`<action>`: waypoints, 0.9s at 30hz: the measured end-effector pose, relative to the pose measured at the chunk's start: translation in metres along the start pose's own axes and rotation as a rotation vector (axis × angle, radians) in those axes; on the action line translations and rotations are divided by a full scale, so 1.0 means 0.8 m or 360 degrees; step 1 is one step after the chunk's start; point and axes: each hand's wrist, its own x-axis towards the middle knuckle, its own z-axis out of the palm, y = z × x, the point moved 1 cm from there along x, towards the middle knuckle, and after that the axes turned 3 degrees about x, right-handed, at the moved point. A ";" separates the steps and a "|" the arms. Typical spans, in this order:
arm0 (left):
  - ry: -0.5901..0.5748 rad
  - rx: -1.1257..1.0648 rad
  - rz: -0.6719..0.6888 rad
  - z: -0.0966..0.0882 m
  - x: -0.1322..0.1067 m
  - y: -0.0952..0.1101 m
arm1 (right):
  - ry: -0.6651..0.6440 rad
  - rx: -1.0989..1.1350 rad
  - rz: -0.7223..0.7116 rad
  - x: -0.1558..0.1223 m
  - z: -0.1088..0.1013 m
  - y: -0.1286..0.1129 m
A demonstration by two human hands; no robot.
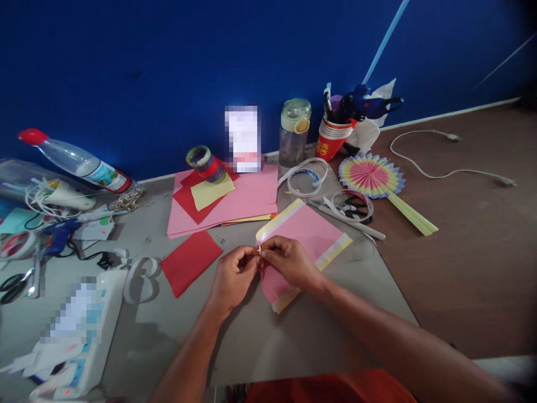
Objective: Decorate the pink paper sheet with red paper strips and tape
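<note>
My left hand [235, 275] and my right hand [292, 258] meet fingertip to fingertip at the left side of a pink sheet of paper [316, 226] with yellow strips along its edges. Both are closed in a pinch, and a small pale-yellow bit pokes up between the fingertips. The sheet seems crumpled or gathered where I pinch it; my fingers hide the details. Clear, shiny tape appears to lie along the yellow strips. Left of my hands, a red sheet of paper [191, 263] lies flat on the grey mat [247, 347].
Behind my hands, a roll of tape [206, 163] rests on stacked pink paper [255, 196]. A pleated paper fan [369, 176], a red paper cup [329, 140] and a bottle [295, 134] stand or lie at right. Scissors [19, 285], a glue gun [61, 232] and a power strip [98, 330] occupy the left.
</note>
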 end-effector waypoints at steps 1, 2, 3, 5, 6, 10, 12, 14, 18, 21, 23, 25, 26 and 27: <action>-0.0001 0.0006 -0.0001 0.000 0.000 0.000 | 0.0002 -0.0009 0.0002 0.000 0.000 0.000; -0.0005 0.0009 -0.0002 0.000 0.000 0.000 | 0.0007 -0.0015 0.0004 0.000 0.000 -0.001; -0.0006 0.0004 -0.0003 0.000 0.000 0.000 | 0.0012 -0.0016 0.0007 0.000 0.000 -0.001; 0.0000 -0.0016 -0.0002 0.000 0.000 -0.001 | 0.0010 -0.0001 0.0017 0.000 0.001 -0.002; 0.0001 -0.0023 -0.0002 0.000 0.000 -0.001 | 0.0008 0.0012 0.0023 0.000 0.001 -0.003; -0.0002 -0.0019 -0.0005 0.000 0.001 -0.003 | 0.0010 0.0032 0.0040 0.000 0.001 -0.002; -0.0002 -0.0016 0.0002 -0.001 0.001 -0.004 | 0.0021 0.0007 0.0042 0.001 0.000 0.000; -0.0008 -0.0021 0.0006 0.000 0.001 -0.004 | 0.0019 0.0003 0.0045 0.001 0.000 0.001; -0.0011 -0.0003 0.0006 0.000 0.000 -0.004 | 0.0033 0.0061 0.0057 0.001 0.001 0.000; 0.0006 0.0025 0.0017 0.001 0.000 -0.005 | 0.0033 0.0076 0.0040 0.000 0.002 -0.001; 0.0012 0.0049 0.0015 0.001 -0.001 -0.005 | 0.0029 0.0067 0.0030 0.000 0.002 -0.001; 0.0008 0.0055 0.0007 0.001 -0.001 -0.005 | 0.0029 0.0044 0.0028 0.000 0.002 -0.001; 0.0005 0.0046 0.0005 0.001 -0.001 -0.005 | 0.0028 0.0032 0.0028 0.000 0.001 0.000; 0.0002 0.0031 0.0002 0.001 0.000 -0.005 | 0.0028 0.0022 0.0028 0.000 0.000 0.001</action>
